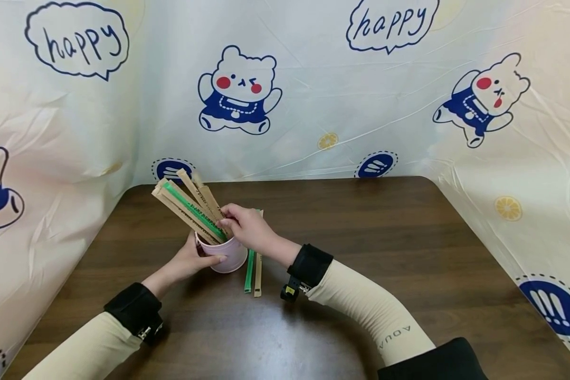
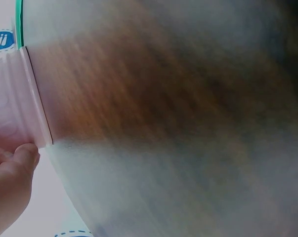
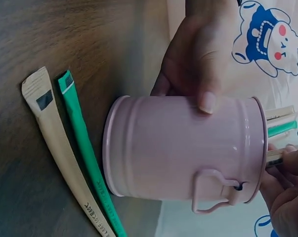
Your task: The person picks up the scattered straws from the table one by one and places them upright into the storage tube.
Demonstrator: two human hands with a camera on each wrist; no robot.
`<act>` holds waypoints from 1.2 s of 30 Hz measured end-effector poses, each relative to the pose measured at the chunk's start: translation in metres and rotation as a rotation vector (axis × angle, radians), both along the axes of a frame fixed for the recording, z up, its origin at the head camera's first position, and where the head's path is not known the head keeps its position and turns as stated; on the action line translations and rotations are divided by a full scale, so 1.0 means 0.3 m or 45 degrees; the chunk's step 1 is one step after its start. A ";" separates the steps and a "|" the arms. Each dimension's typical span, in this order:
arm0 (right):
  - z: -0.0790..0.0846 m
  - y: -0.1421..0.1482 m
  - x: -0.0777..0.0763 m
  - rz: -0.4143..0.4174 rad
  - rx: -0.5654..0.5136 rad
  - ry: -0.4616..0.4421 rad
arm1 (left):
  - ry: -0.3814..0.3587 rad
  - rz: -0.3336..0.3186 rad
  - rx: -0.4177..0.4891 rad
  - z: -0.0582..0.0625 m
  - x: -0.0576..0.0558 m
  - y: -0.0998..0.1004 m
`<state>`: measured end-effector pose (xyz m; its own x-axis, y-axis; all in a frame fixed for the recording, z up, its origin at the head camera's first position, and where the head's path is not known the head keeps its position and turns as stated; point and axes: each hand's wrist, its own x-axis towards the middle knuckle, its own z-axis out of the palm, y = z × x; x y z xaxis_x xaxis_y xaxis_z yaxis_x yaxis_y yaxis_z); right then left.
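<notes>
My left hand [image 1: 193, 260] grips a small pink metal pail [image 1: 231, 257] from its left side, with the thumb across its front. Several long, slim paper-wrapped straws, brown ones and a green one [image 1: 192, 208], lean out of the pail to the left. At the rim, my right hand [image 1: 248, 227] pinches a brown wrapped straw [image 3: 274, 157] between thumb and fingers; its lower end is hidden in the pail. Beside the pail on the table lie a green wrapped straw [image 3: 84, 133] and a brown wrapped straw [image 3: 60, 143], side by side. The pail's wire handle [image 3: 200, 192] hangs along its wall.
A dark brown wooden table [image 1: 361, 227] carries everything. Behind and on both sides hangs a pale curtain [image 1: 309, 95] printed with cartoon bears and "happy" bubbles. Both wrists wear black straps over cream sleeves.
</notes>
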<state>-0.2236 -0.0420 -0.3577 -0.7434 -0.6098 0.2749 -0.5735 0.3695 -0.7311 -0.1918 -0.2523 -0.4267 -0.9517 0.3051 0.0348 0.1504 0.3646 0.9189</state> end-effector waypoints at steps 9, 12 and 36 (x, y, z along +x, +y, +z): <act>0.020 0.017 -0.021 -0.062 -0.100 -0.045 | -0.014 0.027 -0.030 0.000 0.000 0.003; 0.038 0.040 -0.044 -0.134 -0.123 -0.016 | -0.019 0.038 -0.028 -0.002 0.000 0.004; -0.161 0.161 -0.188 -0.459 0.445 -0.426 | -0.078 0.050 -0.057 0.015 0.008 0.008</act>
